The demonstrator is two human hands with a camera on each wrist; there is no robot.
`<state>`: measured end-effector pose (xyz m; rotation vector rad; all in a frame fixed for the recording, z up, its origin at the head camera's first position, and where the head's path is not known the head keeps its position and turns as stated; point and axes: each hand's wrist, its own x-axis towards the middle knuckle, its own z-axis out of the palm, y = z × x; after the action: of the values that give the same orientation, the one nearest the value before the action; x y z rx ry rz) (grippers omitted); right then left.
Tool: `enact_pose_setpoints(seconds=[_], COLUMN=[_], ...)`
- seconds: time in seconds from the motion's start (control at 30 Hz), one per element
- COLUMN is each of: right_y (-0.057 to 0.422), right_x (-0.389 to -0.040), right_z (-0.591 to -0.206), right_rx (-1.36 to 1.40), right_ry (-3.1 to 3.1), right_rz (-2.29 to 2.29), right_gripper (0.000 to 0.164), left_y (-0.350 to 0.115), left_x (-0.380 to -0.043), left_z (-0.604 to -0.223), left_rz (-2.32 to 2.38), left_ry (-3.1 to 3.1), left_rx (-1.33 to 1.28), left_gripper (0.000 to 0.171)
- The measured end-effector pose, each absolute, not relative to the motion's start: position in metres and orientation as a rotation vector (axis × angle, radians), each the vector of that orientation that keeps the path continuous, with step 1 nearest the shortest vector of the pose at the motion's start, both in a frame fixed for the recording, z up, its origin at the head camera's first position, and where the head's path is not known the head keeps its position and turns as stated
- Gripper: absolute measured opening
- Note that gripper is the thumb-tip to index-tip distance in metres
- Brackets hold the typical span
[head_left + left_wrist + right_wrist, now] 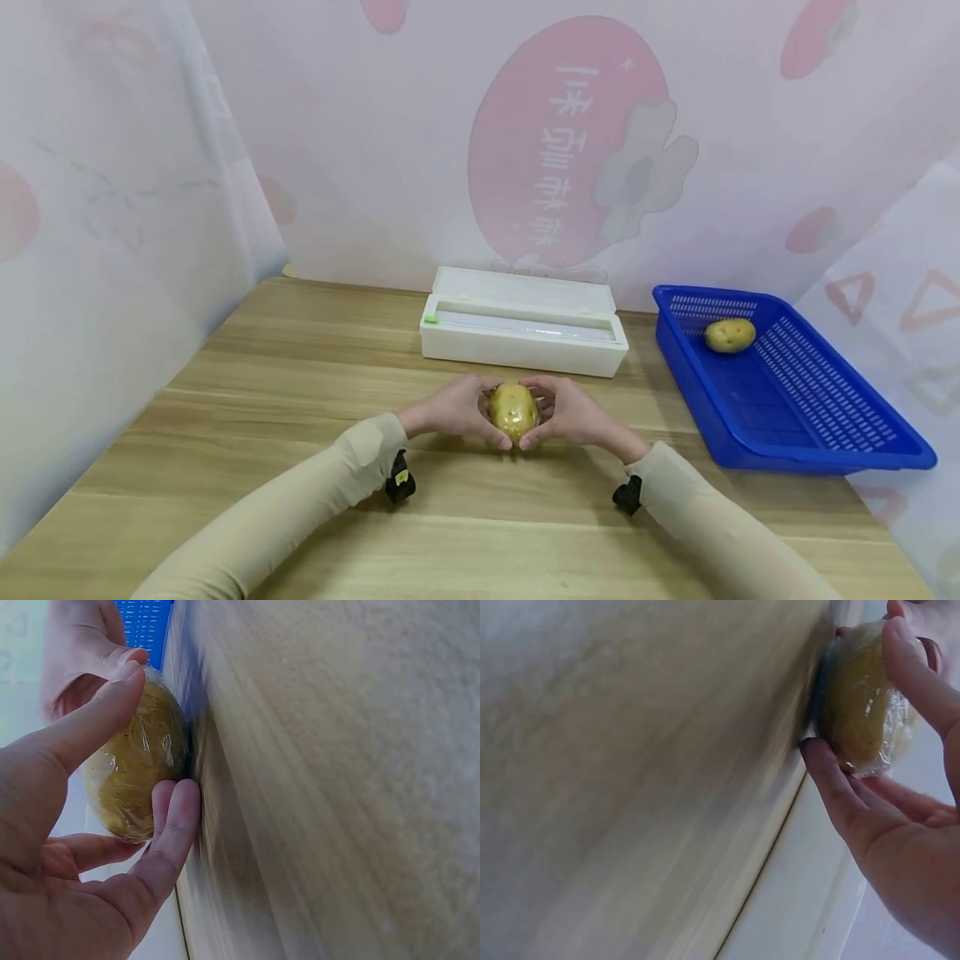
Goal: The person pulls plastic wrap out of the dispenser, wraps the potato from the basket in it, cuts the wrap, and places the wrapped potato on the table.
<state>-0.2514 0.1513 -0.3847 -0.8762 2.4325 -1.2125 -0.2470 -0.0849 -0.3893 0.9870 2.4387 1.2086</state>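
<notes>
Pale pink sheeting [375, 150] printed with fruit hangs behind our wood-grained counter [300, 350], where we have a potato [514, 412] between two hands, low over the middle of the wood; whether it rests there or is lifted a little we cannot tell. Our left hand [453, 408] and right hand [577, 415] are clamped on it from either side, fingers curved round it and thumbs nearly meeting on its near side.

Clear film [142, 742] covers it, glossy and creased, so we judge the wrapping of this one nearly done; its underside is hidden from us. Just beyond the hands stands a long white box [521, 351], its lid [522, 288] tipped back on the far side, with a green piece [431, 319] at the left end. To the right, a blue basket [686, 383] holds a second potato [729, 335] towards its far end; we make out no film there, though it is small in view, so that one may be left to do.

Brown grain runs roughly left to right across the counter. Further out, more printed sheeting rises at left and right, and on the far sheet a big pink strawberry [510, 125] carries pale lettering beside a grey flower [637, 179]
</notes>
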Motion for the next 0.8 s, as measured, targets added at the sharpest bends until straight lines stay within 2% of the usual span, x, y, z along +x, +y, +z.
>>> enact_pose_setpoints(seconds=[0.33, 0.6, 0.8], right_y=[0.156, 0.157, 0.164], right_x=[-0.255, -0.257, -0.261], right_z=[-0.380, -0.385, -0.381], right_rx=[-0.834, -0.803, -0.794], right_ry=[2.251, 2.205, 2.113], right_rz=[-1.299, -1.349, -1.401], right_gripper=[0.085, 0.084, 0.073], left_y=[-0.085, -0.085, -0.084], left_x=[-0.247, -0.247, -0.248], left_z=[-0.391, -0.393, -0.392], left_rz=[1.158, 1.144, 1.177], left_ry=[2.471, 2.479, 2.457], left_rx=[0.954, 0.923, 0.928], left_gripper=[0.080, 0.082, 0.080])
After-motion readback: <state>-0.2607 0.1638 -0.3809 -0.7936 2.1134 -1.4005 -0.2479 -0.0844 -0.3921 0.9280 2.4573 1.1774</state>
